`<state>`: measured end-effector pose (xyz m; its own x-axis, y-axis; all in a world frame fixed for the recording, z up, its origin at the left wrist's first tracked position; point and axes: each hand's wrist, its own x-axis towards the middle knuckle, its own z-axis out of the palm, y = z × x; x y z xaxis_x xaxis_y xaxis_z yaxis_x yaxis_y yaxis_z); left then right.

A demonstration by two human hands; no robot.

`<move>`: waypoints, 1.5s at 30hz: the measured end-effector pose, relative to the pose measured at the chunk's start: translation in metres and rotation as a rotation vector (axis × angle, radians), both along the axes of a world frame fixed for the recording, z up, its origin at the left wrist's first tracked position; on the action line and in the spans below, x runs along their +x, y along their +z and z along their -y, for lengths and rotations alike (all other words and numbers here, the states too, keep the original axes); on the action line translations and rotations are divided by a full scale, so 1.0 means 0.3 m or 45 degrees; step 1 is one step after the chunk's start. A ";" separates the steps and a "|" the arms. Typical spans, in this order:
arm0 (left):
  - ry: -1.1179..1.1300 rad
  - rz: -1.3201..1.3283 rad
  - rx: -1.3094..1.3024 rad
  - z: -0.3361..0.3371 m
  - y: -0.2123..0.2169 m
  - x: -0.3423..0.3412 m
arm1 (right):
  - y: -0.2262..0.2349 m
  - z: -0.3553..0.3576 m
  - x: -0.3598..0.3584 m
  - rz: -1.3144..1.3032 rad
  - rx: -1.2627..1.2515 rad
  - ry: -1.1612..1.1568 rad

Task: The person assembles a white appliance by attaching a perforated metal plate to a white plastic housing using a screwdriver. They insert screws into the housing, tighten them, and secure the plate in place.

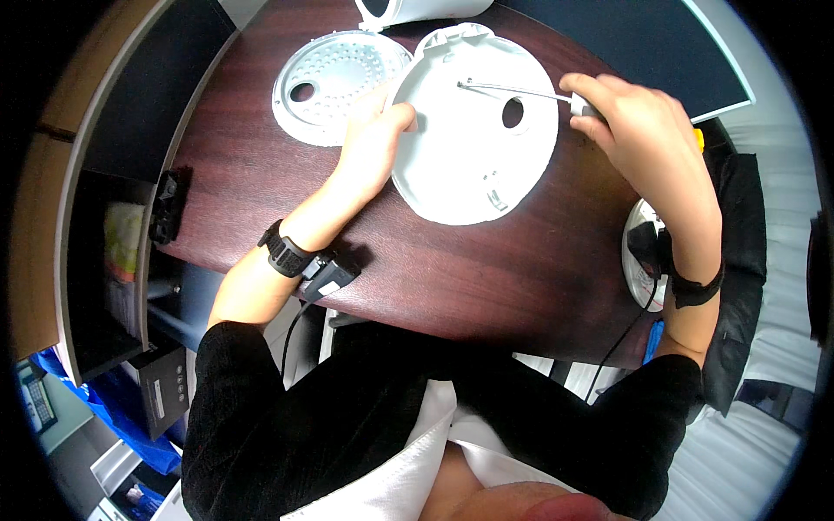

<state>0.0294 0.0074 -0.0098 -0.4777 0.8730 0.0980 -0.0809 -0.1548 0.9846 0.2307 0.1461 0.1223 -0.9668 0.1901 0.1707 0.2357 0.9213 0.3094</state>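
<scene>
Left hand steadied the smooth round white plastic lid on the dark wood-grain tabletop; right hand gripped a thin metal screwdriver, probably. Perforated round metal plate lay just beside.

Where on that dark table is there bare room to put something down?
The widest bare stretch of the table lies between the white round lid and the near edge. A smaller strip runs left of the perforated metal plate. The far end is crowded by both discs and both hands.
</scene>
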 end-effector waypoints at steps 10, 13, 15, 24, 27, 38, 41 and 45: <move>0.025 0.038 0.065 0.001 0.000 0.006 | -0.028 0.130 0.030 -0.055 -0.971 -0.321; 0.015 0.063 0.079 -0.005 -0.019 -0.004 | -0.037 0.125 0.033 -0.035 -0.825 -0.298; 0.020 0.062 0.088 -0.004 -0.014 -0.005 | -0.045 0.106 0.038 -0.019 -0.730 -0.257; 0.179 0.051 -0.016 -0.001 -0.013 -0.001 | -0.171 0.016 0.206 -0.217 -0.758 -0.527; 0.156 0.013 -0.005 -0.012 -0.032 -0.005 | -0.345 -0.028 0.311 -0.385 -1.240 -1.127; 0.178 -0.083 0.023 -0.013 -0.036 -0.011 | -0.334 -0.002 0.166 -0.117 -0.426 -0.669; 0.163 0.005 0.004 -0.010 -0.036 0.000 | -0.264 0.026 -0.021 -0.252 -0.598 -0.319; 0.170 -0.198 0.004 -0.010 -0.034 -0.004 | -0.273 0.027 -0.211 -0.477 -0.571 0.017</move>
<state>0.0280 0.0105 -0.0200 -0.5678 0.8026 0.1826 0.0936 -0.1575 0.9831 0.1673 0.1379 0.0403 -0.8589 0.3110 0.4069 0.2413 0.9466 -0.2141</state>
